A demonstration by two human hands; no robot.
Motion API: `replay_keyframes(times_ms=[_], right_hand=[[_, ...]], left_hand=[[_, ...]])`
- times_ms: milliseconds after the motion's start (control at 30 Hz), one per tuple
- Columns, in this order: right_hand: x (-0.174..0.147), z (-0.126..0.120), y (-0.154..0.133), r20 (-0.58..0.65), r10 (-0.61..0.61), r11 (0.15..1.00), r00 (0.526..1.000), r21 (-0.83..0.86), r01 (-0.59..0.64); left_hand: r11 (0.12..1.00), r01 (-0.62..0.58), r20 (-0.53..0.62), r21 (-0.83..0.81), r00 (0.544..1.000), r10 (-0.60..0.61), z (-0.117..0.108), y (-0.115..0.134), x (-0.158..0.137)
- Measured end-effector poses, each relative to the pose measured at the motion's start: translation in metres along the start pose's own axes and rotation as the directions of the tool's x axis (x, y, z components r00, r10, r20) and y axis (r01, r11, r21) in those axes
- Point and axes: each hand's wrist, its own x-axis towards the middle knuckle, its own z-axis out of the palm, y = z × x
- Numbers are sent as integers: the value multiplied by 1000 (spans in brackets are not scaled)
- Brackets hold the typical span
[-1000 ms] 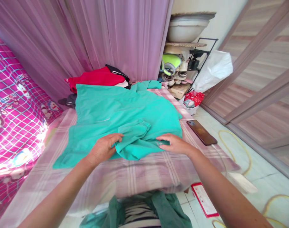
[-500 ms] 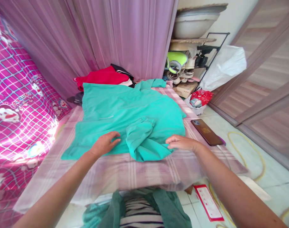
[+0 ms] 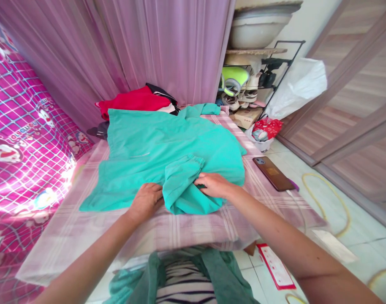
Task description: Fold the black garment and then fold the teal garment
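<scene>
A turquoise-green long-sleeved jacket [image 3: 132, 143] lies spread on the bed, its near sleeve folded in over the body so the gathered cuff points away from me. My right hand [image 3: 214, 184] is closed on the fabric of that folded sleeve, fingertips tucked into its crease. At the sleeve's left edge, my left hand [image 3: 147, 199] rests low with fingers curled against the cloth; its fingertips are partly hidden. The far sleeve stretches out toward the curtain.
Red and dark clothes [image 3: 136, 99] lie behind the jacket by the purple curtain [image 3: 174, 50]. A phone [image 3: 273, 173] with a cable sits at the bed's right edge. Farther right stand a shoe rack [image 3: 275, 63] and bags. A pink patterned cloth [image 3: 28, 139] hangs at left.
My right hand has moved left and inward, from the jacket's right edge onto the folded sleeve. My left hand has shifted slightly down and right, against the sleeve's edge.
</scene>
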Motion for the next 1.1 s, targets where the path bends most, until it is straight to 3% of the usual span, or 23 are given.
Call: replay_keyframes(times_ms=[167, 300, 467, 600, 733, 833, 933, 1000, 1100], right_hand=[[5, 14, -1, -84, 47, 997, 995, -58, -52], [2, 7, 2, -77, -14, 1000, 997, -25, 12], [-7, -6, 4, 74, -76, 991, 994, 116, 67], [-9, -9, 10, 91, -5, 986, 996, 164, -10], [1, -31, 28, -46, 144, 985, 988, 107, -139], [22, -52, 45, -286, 268, 962, 920, 34, -270], [44, -55, 66, -473, 296, 936, 830, -31, -351], [49, -43, 85, -473, 335, 901, 815, -92, -424], [43, -13, 118, -399, 509, 795, 763, -122, -594]], left_hand=[[999, 47, -57, 1, 997, -47, 2, 4, 1], [990, -30, -126, -138, 992, 12, 3, 7, -4], [937, -121, -66, -329, 992, 105, 2, 17, -6], [941, -44, 15, -335, 999, 52, -3, 9, -6], [951, 109, 33, -290, 994, -104, -17, -29, 5], [966, 124, -97, -228, 984, -149, -24, -58, 33], [984, 112, -178, -136, 975, -135, -18, -77, 71], [983, 173, -136, -68, 974, -181, -8, -88, 90], [948, 317, -1, -8, 948, -317, 7, -108, 98]])
